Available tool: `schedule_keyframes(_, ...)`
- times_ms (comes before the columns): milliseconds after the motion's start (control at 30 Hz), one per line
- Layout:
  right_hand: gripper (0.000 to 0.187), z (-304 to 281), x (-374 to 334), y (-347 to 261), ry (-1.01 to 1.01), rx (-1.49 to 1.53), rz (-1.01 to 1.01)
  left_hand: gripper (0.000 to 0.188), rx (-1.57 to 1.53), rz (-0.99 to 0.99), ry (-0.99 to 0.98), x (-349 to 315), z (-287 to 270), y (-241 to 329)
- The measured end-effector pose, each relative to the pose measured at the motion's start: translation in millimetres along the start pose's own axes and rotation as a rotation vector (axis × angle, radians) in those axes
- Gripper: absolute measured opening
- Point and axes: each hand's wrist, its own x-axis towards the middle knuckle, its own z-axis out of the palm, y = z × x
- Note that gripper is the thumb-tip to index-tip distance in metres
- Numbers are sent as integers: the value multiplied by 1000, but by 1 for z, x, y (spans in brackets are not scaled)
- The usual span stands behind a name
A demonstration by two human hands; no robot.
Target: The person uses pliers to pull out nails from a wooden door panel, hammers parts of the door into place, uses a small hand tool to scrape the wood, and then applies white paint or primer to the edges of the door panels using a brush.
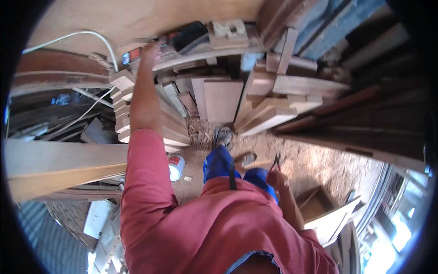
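My left arm stretches forward to a wooden shelf [200, 56], and my left hand [152, 51] is at its back edge. Its fingers are too small and blurred to read. Just left of it lies a small red and black box-shaped thing [132, 55]. Right of the fingers sits a black case or tool [189, 35]. My right hand [276, 178] hangs low beside my right leg, closed around a pair of pliers [277, 160] with reddish handles. The dark jaws point forward, slightly apart, over the sandy floor.
Stacked timber beams [123, 107] stand below the shelf on the left, more beams [269, 116] on the right. A white and red bucket [175, 166] is by my left leg. An open wooden box [319, 205] stands at my right. A white cable [98, 34] curves at upper left.
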Motion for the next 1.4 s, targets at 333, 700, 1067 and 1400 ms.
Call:
schedule_keyframes(333, 20, 28, 9, 13, 242, -279, -51, 39, 330, 79, -221, 9, -27, 24)
schedule_keyframes(700, 23, 20, 17, 65, 337, -80, 34, 40, 861, 264, -188, 33, -14, 35)
schedule_keyframes(1067, 28, 30, 28, 68, 254, -37, -16, 29, 95, 149, 21, 30, 49, 34)
schedule_keyframes(1400, 25, 41, 27, 51, 201, -34, 3, 25, 82, -9, 242, -18, 10, 48)
